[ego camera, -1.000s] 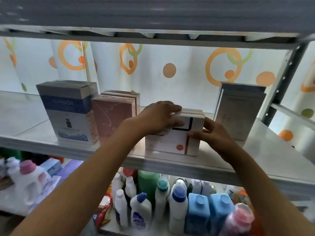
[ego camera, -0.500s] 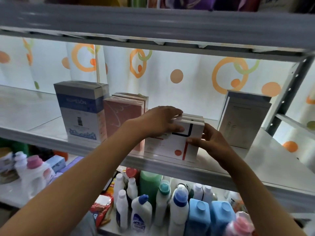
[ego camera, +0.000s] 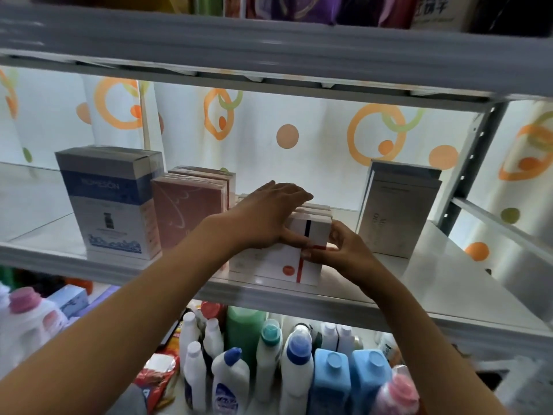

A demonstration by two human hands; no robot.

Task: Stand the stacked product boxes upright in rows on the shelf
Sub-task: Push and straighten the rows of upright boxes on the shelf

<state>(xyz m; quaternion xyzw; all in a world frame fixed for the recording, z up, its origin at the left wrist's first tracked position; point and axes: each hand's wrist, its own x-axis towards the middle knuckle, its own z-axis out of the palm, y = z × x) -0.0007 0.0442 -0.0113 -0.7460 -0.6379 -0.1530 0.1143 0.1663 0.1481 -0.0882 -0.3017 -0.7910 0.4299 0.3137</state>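
Note:
A row of white boxes (ego camera: 269, 266) with a red stripe and a black line stands upright at the middle of the shelf (ego camera: 449, 283). My left hand (ego camera: 263, 217) lies over the tops of the row, fingers reaching toward the back and thumb pressed on the front face. My right hand (ego camera: 344, 250) pinches the front box at its right edge, fingertips on the face. To the left stand pink boxes (ego camera: 185, 211) and a blue and white box (ego camera: 107, 205), all upright. A tall grey box (ego camera: 395, 211) stands to the right.
The shelf above (ego camera: 269, 52) hangs low over the boxes. A grey metal post (ego camera: 475, 163) rises at the right. Bare shelf surface shows right of the grey box. Several detergent bottles (ego camera: 299, 369) crowd the shelf below. A patterned curtain hangs behind.
My left fingers have stretched farther back over the box tops. My right hand has shifted from the box's side onto its front face. The view has tilted up.

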